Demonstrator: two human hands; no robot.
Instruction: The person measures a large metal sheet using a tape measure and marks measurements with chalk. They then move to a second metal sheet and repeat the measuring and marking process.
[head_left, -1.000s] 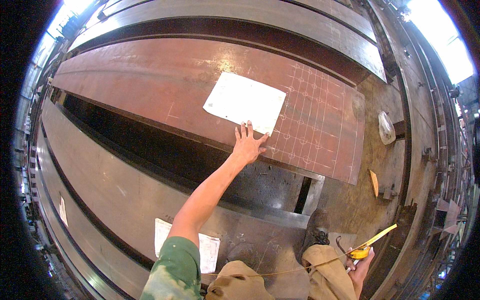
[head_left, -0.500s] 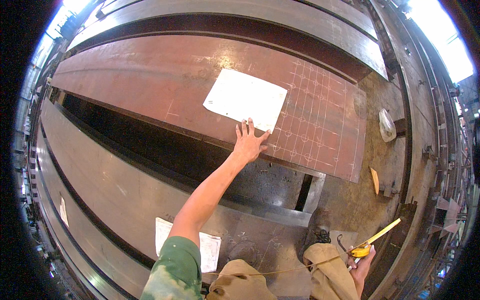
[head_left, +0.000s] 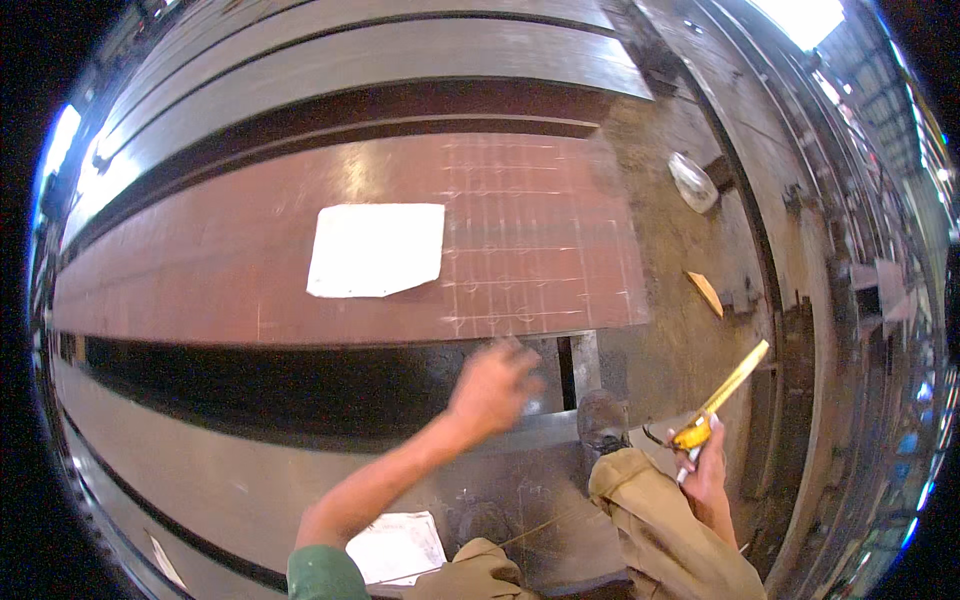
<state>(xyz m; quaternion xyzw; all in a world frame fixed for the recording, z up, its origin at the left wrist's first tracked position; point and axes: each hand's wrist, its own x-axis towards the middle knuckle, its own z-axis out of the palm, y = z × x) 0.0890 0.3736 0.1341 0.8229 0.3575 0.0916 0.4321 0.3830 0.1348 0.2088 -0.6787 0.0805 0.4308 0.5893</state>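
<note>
My left hand [head_left: 495,385] hangs over the dark gap just short of the reddish steel beam [head_left: 200,250], its fingers smeared by motion. A white sheet of paper [head_left: 378,250] lies on that beam, left of a grid of chalk lines and small circles [head_left: 530,250]. At the lower right, my right hand [head_left: 712,475] is closed around a yellow tape measure [head_left: 692,434] with a length of blade [head_left: 738,376] pulled out toward the upper right. A slim white stick [head_left: 687,470] shows in the same hand.
A second paper [head_left: 400,548] rests on the nearer grey beam [head_left: 250,450], beside my knees. More long beams [head_left: 400,50] run along the far side. On the floor to the right lie a clear plastic bundle [head_left: 692,182] and an orange-yellow piece [head_left: 706,294].
My left hand has lifted off the paper's corner and drawn back toward me. The view has turned to the right. The right hand still holds the tape measure.
</note>
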